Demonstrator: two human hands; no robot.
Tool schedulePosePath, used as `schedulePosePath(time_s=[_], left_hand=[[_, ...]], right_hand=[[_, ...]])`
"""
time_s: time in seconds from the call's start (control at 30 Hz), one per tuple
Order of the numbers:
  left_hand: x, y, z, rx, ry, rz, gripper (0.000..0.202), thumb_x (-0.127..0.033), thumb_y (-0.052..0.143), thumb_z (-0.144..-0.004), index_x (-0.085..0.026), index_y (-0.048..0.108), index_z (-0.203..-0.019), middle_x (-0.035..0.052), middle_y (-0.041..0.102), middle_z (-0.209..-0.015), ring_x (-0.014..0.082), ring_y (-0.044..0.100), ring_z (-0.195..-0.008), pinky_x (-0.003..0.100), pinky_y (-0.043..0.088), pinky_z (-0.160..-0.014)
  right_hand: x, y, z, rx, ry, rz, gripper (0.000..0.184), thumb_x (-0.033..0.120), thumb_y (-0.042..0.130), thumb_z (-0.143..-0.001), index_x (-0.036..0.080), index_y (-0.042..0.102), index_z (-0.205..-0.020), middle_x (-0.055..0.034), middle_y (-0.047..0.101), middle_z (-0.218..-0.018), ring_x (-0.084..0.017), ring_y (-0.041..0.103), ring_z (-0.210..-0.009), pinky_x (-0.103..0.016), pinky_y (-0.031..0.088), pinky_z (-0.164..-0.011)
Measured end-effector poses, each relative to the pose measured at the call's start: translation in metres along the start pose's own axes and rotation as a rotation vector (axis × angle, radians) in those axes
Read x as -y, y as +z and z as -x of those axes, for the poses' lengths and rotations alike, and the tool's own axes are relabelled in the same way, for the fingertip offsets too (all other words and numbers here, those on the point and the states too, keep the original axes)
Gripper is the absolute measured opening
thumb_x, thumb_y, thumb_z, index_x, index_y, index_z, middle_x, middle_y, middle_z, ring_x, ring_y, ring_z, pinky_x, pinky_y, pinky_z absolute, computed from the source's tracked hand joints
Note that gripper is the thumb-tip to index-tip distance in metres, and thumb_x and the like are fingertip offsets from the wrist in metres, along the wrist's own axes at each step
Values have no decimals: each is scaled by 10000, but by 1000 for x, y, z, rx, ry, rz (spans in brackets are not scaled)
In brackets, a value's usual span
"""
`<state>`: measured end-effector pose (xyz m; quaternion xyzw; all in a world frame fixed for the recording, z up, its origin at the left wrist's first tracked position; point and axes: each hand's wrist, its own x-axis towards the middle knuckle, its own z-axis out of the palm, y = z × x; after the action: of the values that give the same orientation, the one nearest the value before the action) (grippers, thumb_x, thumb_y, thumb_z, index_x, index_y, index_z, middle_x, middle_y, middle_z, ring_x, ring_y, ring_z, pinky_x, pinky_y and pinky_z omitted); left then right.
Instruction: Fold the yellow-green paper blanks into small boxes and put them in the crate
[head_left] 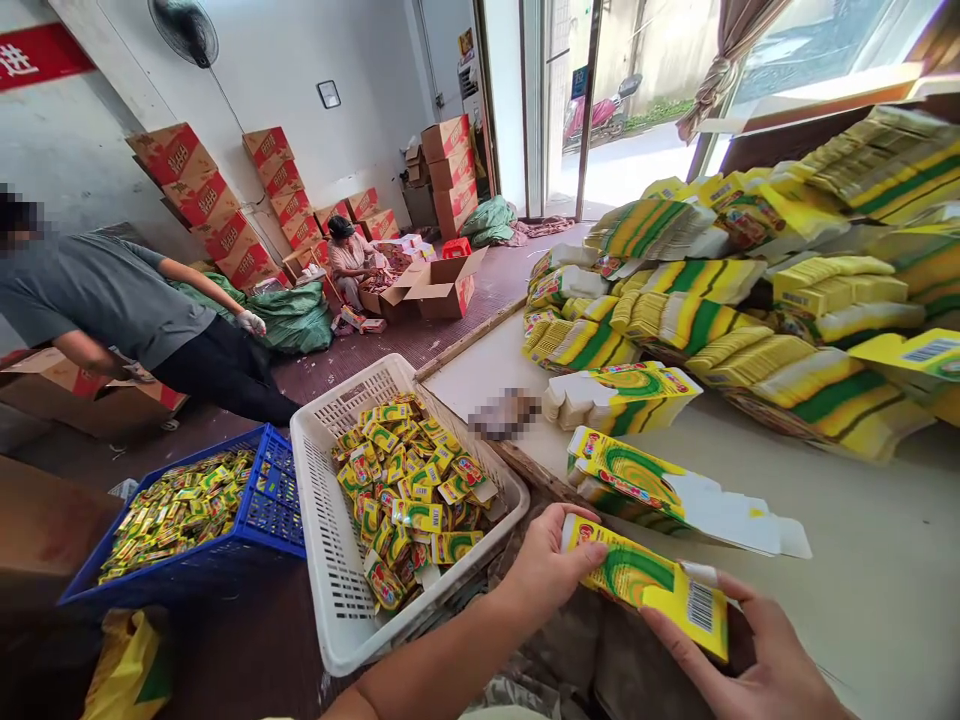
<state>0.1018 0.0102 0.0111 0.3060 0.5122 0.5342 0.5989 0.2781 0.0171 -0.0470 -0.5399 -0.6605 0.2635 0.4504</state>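
Note:
Between my two hands is a yellow and green printed carton [634, 570], opened out into a box shape. My left hand [544, 555] grips its far left end, thumb on top. At the near right end, by the barcode flap, my right hand [750, 650] holds the carton with thumb and fingers. Just beyond it on the table lies a flattened carton [645, 480] with white flaps stretching right. Behind that sits a small stack of folded cartons [626, 390]. Left of my hands stands a white plastic basket [319, 560], filled with small yellow boxes [412, 480].
Bundles of flat cartons [697, 310] are heaped across the back of the white table [862, 540]. A blue crate [274, 500] of small boxes stands left of the basket. One person [112, 310] bends at left; another [352, 255] sits farther back among stacked red-brown boxes [202, 200].

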Motion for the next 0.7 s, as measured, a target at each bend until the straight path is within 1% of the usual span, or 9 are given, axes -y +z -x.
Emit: schedulePosePath(time_s=[0.07,0.13,0.2,0.27,0.33,0.43,0.53,0.6,0.7], left_hand=[[-2,-7,2,-23,30,-1,545,-469,848,-611,-158,615,-994,-3,608,-801,123,556,-720,249,455,-697],[-10,-27,3,-90,94,-40,506,-453,828,-638,-160,625,-998,3,613,-814,124,556,-711,246,459,-688],[-21,-61,4,-248,194,-153,445,-443,778,-697,-174,631,-1020,15,622,-859,138,566,-732,251,470,-683],[-33,-105,7,-507,283,-346,373,-446,679,-788,-191,625,-1054,26,623,-898,164,587,-788,274,492,-727],[-40,-150,12,-784,212,-649,333,-422,577,-862,-209,609,-1116,39,625,-921,204,611,-875,326,510,-797],[-37,-195,23,-935,145,-773,455,-257,720,-715,-156,593,-1141,132,592,-1135,327,517,-1210,470,411,-1036],[-21,-200,27,-903,151,-878,492,-161,712,-685,-130,584,-1159,175,539,-1261,355,410,-1350,506,280,-1152],[-10,-185,22,-806,169,-924,454,-160,694,-715,-163,595,-1158,144,565,-1256,316,468,-1315,473,319,-1144],[1,-151,9,-605,234,-888,445,-198,694,-747,-213,608,-1183,114,567,-1293,280,516,-1276,431,430,-1057]], right_hand=[[3,4,-2,30,-62,35,598,671,647,-776,184,568,-1114,-85,668,-968,-269,700,-824,-380,603,-713],[7,6,-4,62,-137,43,643,661,637,-795,170,532,-1197,-118,649,-1050,-274,708,-857,-399,606,-756],[8,4,-5,105,-208,17,648,636,635,-819,169,501,-1248,-134,631,-1111,-263,723,-867,-394,609,-781],[6,-3,-6,112,-232,17,583,625,601,-855,190,509,-1233,-118,649,-1092,-249,736,-845,-375,609,-774],[4,-14,-9,86,-222,70,524,652,538,-881,222,545,-1180,-84,693,-1008,-247,743,-803,-363,602,-729],[5,-28,-21,21,-182,184,472,654,492,-902,242,583,-1115,-68,732,-930,-258,741,-774,-353,576,-669],[7,-32,-48,-77,-180,310,428,587,482,-924,218,597,-1107,-115,729,-989,-278,724,-820,-351,550,-648],[5,-28,-71,-97,-245,417,438,543,437,-939,188,600,-1138,-159,716,-1043,-313,703,-884,-384,543,-690],[-2,-13,-96,-13,-409,574,432,450,394,-958,134,610,-1156,-206,702,-1077,-350,667,-944,-437,521,-773]])
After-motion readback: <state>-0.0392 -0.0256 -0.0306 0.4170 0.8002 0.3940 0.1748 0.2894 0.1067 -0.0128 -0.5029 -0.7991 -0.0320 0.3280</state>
